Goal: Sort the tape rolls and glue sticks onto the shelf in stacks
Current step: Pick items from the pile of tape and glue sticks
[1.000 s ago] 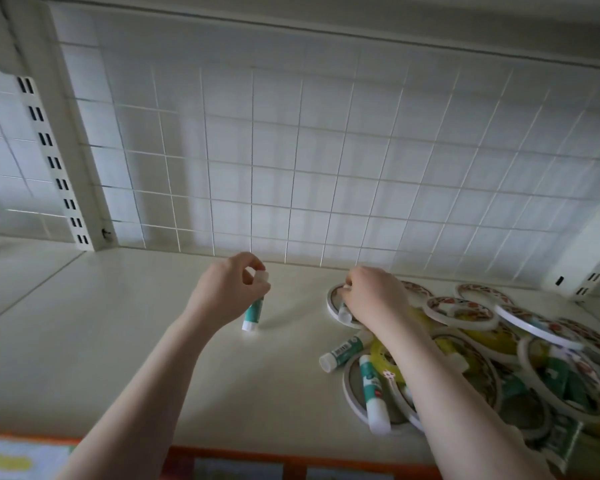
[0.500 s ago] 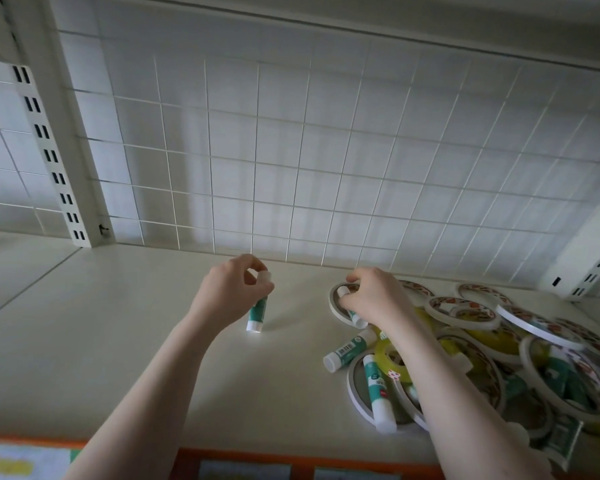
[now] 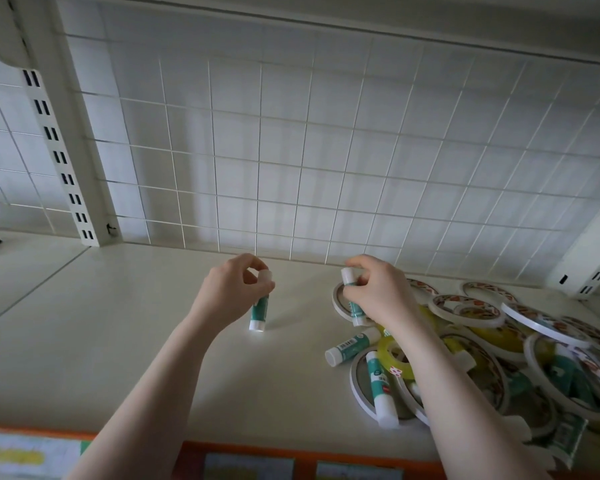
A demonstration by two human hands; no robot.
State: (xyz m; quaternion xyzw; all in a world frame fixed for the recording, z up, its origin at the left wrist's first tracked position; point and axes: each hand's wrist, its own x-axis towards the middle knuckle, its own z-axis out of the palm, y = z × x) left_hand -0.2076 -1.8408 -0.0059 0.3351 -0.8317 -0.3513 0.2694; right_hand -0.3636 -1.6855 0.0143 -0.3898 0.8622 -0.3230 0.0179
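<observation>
Left hand (image 3: 231, 296): fingers curled round the upper part of a glue stick (image 3: 260, 311); thumb and forefinger at the white cap; firm pinch, nothing else in it
Left stick: upright w/ slight tilt; white base touching the shelf (image 3: 118, 341); stands on bare surface, well apart from the pile, to its left
Right hand (image 3: 378, 294): fingers curled round a second glue stick (image 3: 352, 292); white cap poking up past the thumb, teal body running down under the palm; lower end just above or at a white tape ring (image 3: 338, 303), can't tell if touching
Pile (image 3: 499, 344): right side of shelf; flat tape rolls, most white-rimmed w/ red-orange printed pattern, some yellow; overlapping, no neat stack
Loose glue sticks: one (image 3: 352, 346) lying on its side at pile's left edge, cap toward the left; another (image 3: 381, 389) lying inside a white ring, pointing toward the shelf front; more teal bits under rolls further right, too hidden to count
Yellow roll (image 3: 395, 356): clear-yellow, partly under the right forearm
Back: white wire grid panel (image 3: 291, 150) behind shelf; slotted upright (image 3: 59, 157) at left
Front edge: orange strip w/ label cards (image 3: 250, 465) below shelf lip
</observation>
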